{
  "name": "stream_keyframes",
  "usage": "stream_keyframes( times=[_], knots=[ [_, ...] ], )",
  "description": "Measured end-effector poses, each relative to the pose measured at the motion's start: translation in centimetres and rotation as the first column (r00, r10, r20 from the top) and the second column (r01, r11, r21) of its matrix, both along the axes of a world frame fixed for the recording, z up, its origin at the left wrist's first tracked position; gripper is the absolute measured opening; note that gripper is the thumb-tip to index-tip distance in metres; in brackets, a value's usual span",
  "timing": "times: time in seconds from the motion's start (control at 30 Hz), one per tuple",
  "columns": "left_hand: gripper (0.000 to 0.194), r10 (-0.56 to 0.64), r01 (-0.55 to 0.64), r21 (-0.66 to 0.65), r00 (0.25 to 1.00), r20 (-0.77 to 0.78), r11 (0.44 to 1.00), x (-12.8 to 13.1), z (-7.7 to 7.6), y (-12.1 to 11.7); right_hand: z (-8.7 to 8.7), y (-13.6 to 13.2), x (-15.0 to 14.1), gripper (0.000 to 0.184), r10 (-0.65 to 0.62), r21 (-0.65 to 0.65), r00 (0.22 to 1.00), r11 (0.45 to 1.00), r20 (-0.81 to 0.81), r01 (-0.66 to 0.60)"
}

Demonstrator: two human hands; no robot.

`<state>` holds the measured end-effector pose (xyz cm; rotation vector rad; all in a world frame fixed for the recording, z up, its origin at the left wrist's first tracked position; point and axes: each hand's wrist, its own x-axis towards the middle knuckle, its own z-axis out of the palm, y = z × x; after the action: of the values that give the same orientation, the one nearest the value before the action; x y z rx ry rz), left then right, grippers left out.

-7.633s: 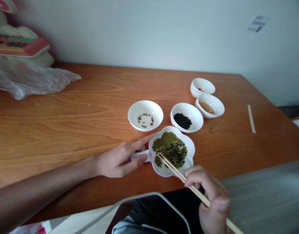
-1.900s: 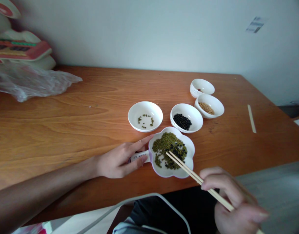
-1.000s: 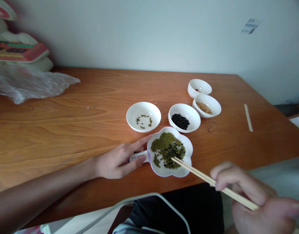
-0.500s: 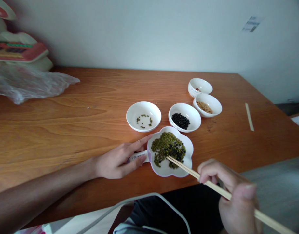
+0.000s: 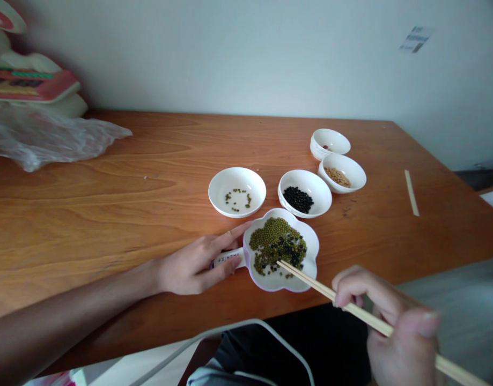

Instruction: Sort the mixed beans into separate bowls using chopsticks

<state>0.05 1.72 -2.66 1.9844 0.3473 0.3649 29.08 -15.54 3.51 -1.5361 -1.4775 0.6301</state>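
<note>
My left hand (image 5: 201,262) grips the short handle of a white flower-shaped dish (image 5: 310,262) with a purple edge. Its index finger reaches along the rim. Inside the dish lie green beans (image 5: 276,230), with black beans (image 5: 288,249) mixed among them. My right hand (image 5: 391,321) is closed around a pair of wooden chopsticks (image 5: 314,284). Their tips are close together, low among the beans near the dish's middle; whether they pinch a bean I cannot tell. Just behind the dish stand a white bowl (image 5: 218,187) with some green beans and a white bowl (image 5: 322,195) of black beans.
Farther back right, a bowl (image 5: 357,174) holds tan beans, and another bowl (image 5: 338,140) has a few reddish ones. A flat pale strip (image 5: 411,193) lies on the wooden table (image 5: 169,161). At left are a plastic bag (image 5: 57,136) and a toy-like figure (image 5: 32,83). A grey cable (image 5: 230,324) loops in front.
My right hand has shifted slightly right and down with the chopsticks. Some beans at the dish's near side have spread apart. My left hand stays in place.
</note>
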Motion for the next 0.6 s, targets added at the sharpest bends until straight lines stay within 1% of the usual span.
stream_keyframes(
  times=[0.1,0.27,0.43,0.6],
  knots=[
    [0.074,-0.001,0.001,-0.001,1.0,0.004,1.0,0.0,0.0,0.0,0.2,0.3,-0.5,0.084,0.054,-0.018,0.996,0.998,-0.065,-0.055],
    [0.074,-0.003,0.003,-0.009,1.0,0.002,1.0,0.0,-0.2,0.0,-0.4,0.6,-1.0,0.083,0.124,-0.055,0.985,0.99,-0.122,-0.131],
    [0.074,-0.006,0.005,-0.027,1.0,-0.013,1.0,0.0,0.0,0.0,-0.6,0.9,-1.3,0.084,0.129,-0.087,0.986,0.986,-0.109,-0.139],
    [0.075,-0.005,0.005,-0.028,1.0,0.0,1.0,0.1,0.1,0.0,-0.5,1.0,-1.7,0.081,0.129,-0.083,0.987,0.987,-0.093,-0.137]
  ],
)
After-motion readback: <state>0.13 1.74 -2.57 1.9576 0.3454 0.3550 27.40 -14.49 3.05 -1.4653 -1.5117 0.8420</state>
